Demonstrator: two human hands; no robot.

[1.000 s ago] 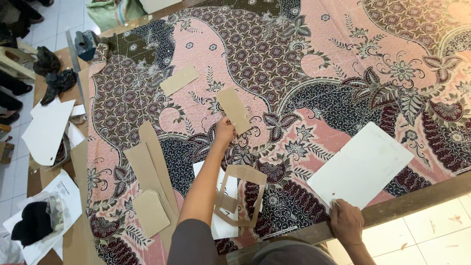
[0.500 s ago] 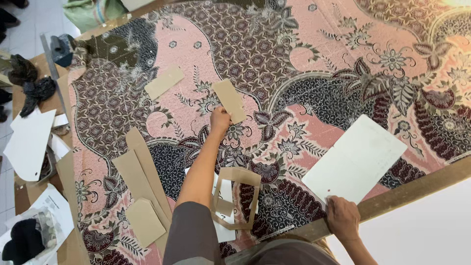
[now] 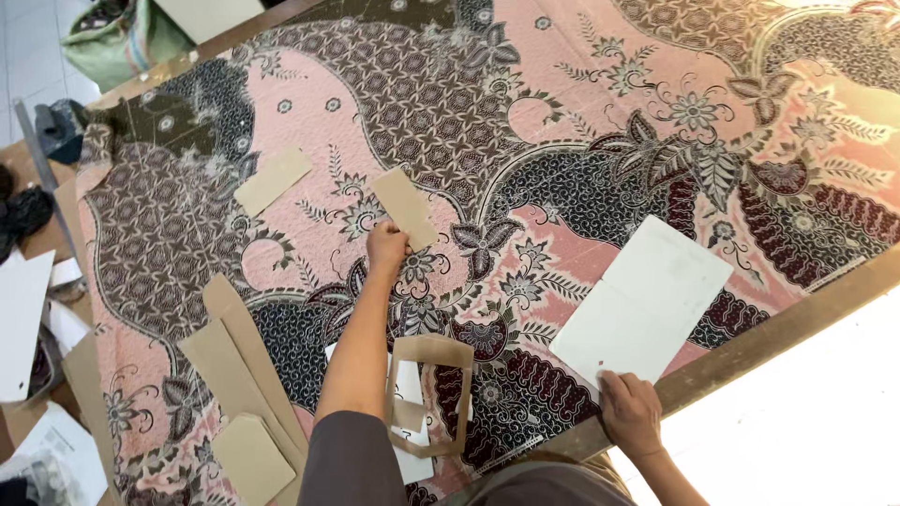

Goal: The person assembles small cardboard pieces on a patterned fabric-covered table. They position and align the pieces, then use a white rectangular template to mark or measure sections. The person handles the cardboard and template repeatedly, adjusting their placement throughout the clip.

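The left hand [image 3: 386, 247] pinched a tan card piece [image 3: 405, 207], fingers apparently clamped; the right hand [image 3: 630, 410] pressed flat on a white sheet [image 3: 643, 302].

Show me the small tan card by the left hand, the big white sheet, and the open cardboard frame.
small tan card [image 3: 403, 207], head view, middle of its face.
big white sheet [image 3: 647, 300], head view, centre of the sheet.
open cardboard frame [image 3: 432, 350], head view, its top bar.

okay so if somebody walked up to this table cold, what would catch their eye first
The big patterned cloth, pink and dark brown with flowers, covers nearly the whole table. On it, the left hand touches a tan card piece near the middle, while the right hand presses the near corner of a white sheet at the table's wooden edge.
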